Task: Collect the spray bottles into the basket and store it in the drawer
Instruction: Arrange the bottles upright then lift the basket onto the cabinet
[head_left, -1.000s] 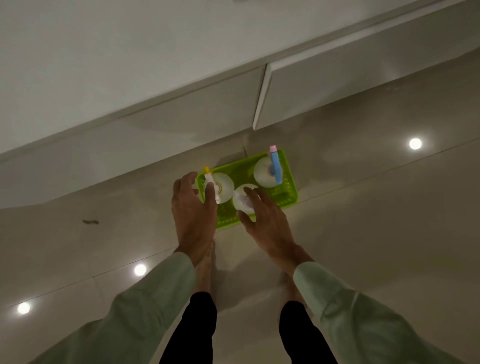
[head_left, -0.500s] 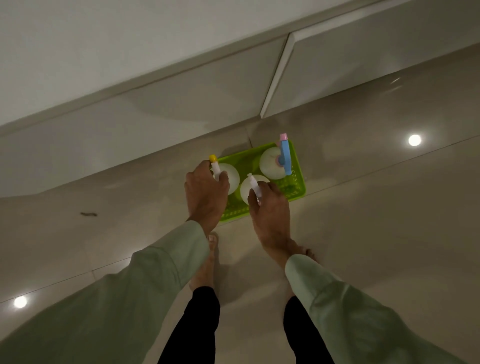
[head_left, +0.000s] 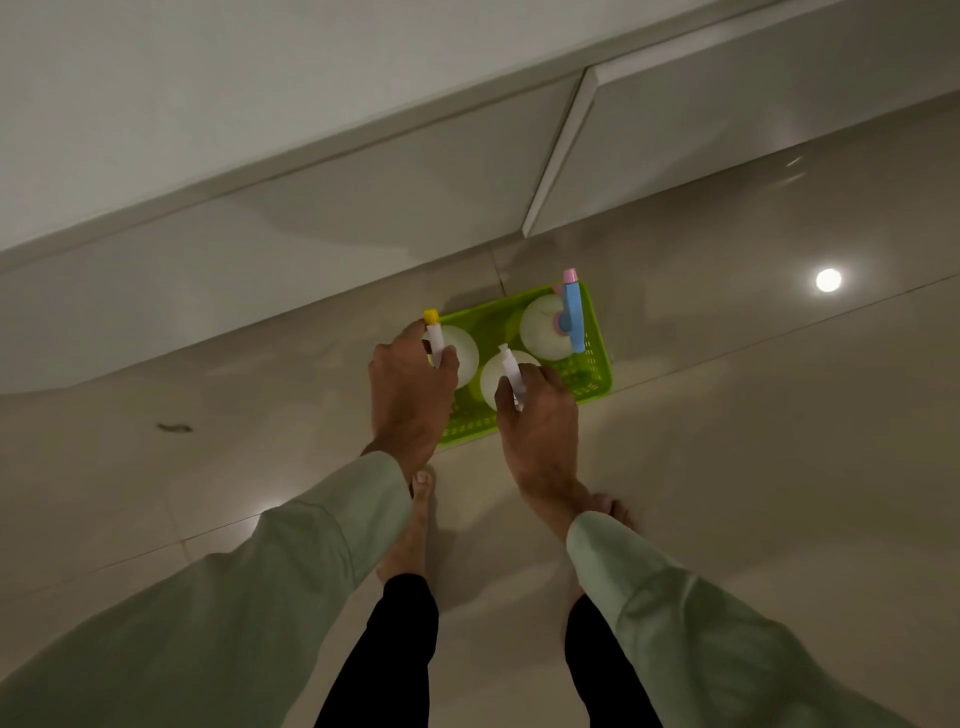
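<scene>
Floor: glossy pale tiled floor (head_left: 727, 467) carried everything; round ceiling lights reflected in it, and a small dark mark (head_left: 175, 427) lay off to the left.
Cabinet: a run of glossy off-white drawer fronts (head_left: 415, 171) stood just behind the basket, all shut, with a narrow seam between two of them.
Person: stood over the basket in pale green sleeves (head_left: 322, 561) and black trousers, bare feet (head_left: 410, 530) just short of the basket's near edge.
Basket: the bright green perforated plastic basket (head_left: 597, 364) sat on the floor close to the drawer fronts, three bottles upright inside it.
Left hand: the left hand (head_left: 410, 389) reached down over the basket's left end, its fingers closed on the white spray bottle with the yellow nozzle tip (head_left: 434, 338).
Right hand: the right hand (head_left: 540, 415) came down at the basket's middle, fingers wrapped about the head of the all-white spray bottle (head_left: 511, 371).
Third bottle: the white spray bottle with the blue trigger head and pink tip (head_left: 571, 317) stood untouched at the basket's right end.
</scene>
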